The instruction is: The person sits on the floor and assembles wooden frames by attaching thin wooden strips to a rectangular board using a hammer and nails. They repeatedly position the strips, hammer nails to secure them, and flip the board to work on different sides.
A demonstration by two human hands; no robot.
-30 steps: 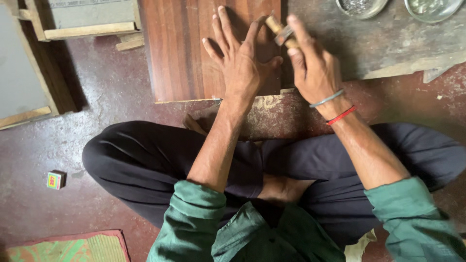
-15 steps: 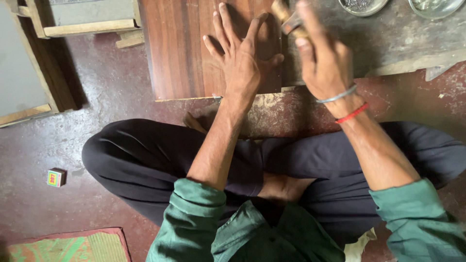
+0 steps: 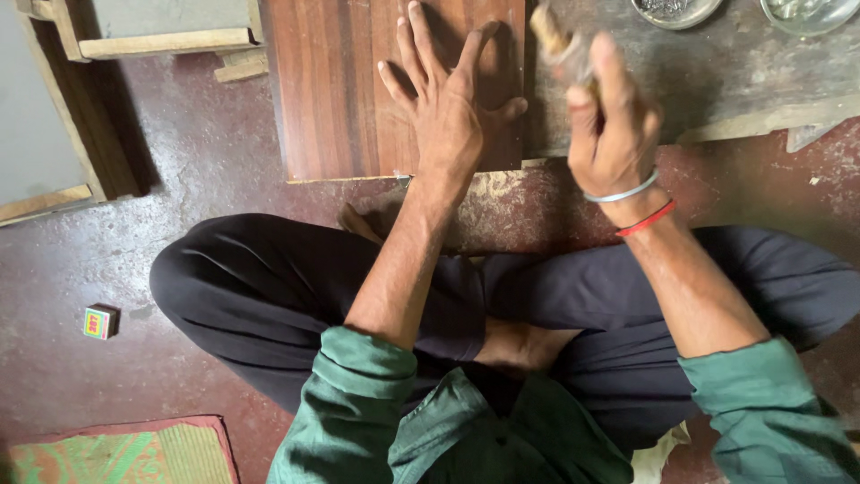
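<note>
A seated person's left hand [image 3: 448,108] lies flat, fingers spread, pinning a reddish-brown wooden board [image 3: 340,90] to the floor, while the right hand [image 3: 614,134], just beside the board's edge, grips a blurred wooden-handled tool [image 3: 555,40].

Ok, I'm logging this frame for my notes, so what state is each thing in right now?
Left hand: open, fingers spread, flat on the panel.
Right hand: closed on the tool, raised, blurred.
Tool: wooden handle, gripped, tilted, blurred.
Panel: lying flat, pinned under the left hand.
Two bowls: upright, cut off by the frame; contents unclear.
Small box: closed, alone on the floor.
</note>
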